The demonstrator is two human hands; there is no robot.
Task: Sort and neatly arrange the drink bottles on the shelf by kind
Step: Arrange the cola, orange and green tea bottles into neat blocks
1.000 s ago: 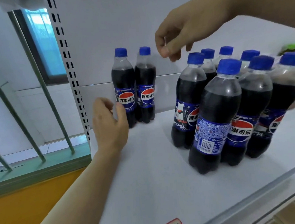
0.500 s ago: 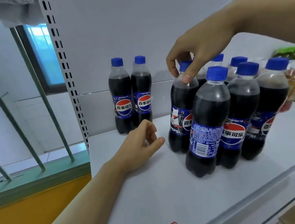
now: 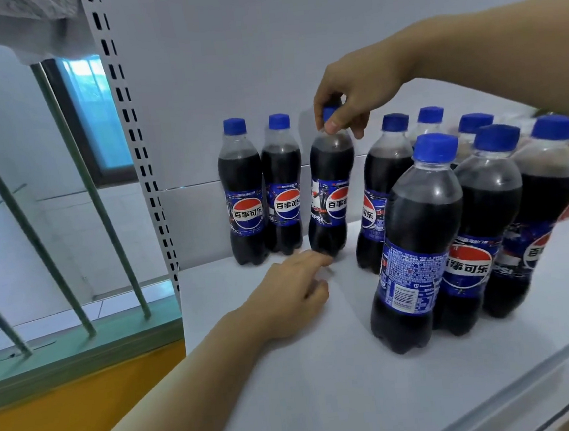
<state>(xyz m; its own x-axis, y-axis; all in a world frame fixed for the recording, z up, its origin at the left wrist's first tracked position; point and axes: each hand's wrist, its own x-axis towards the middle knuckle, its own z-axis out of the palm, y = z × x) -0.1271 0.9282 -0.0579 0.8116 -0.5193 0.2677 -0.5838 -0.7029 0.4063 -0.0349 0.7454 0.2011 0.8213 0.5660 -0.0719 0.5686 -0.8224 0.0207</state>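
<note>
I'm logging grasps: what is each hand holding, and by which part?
Right hand grips the tilted cola bottle by its cap; left hand holds nothing.

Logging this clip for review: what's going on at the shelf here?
A person is lining up cola bottles on a white shelf. The right hand grips the cap of a tilted bottle beside the two bottles at the back, while the left hand touches its base. The remaining cluster stands to the right.

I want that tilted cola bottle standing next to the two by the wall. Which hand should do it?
The right hand: it already grips the tilted bottle by its cap. The left hand only touches its base.
</note>
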